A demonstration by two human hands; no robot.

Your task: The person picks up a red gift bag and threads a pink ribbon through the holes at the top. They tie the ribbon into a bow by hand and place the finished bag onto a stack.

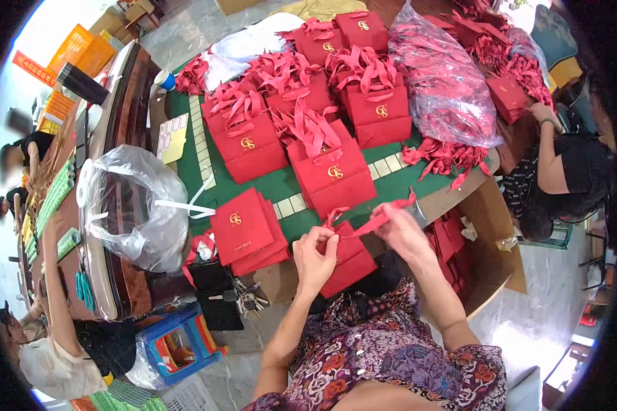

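Observation:
Over a red paper bag [349, 264] at the near edge of the green table, my left hand [315, 258] pinches the ribbon at the bag's top. To its right, my right hand [402, 231] is closed on the red ribbon [369, 225], which stretches between the two hands. A stack of flat red bags [248, 231] with a gold logo lies left of my left hand. Beyond my hands stand several red bags [332, 171] with ribbons on top.
A clear plastic bag [140, 205] hangs open at the left. A large plastic sack of ribbons [445, 82] lies at the back right. Below right is a cardboard box [504, 233] holding red bags. Keys [250, 296] lie near the table's edge. Co-workers are at both sides.

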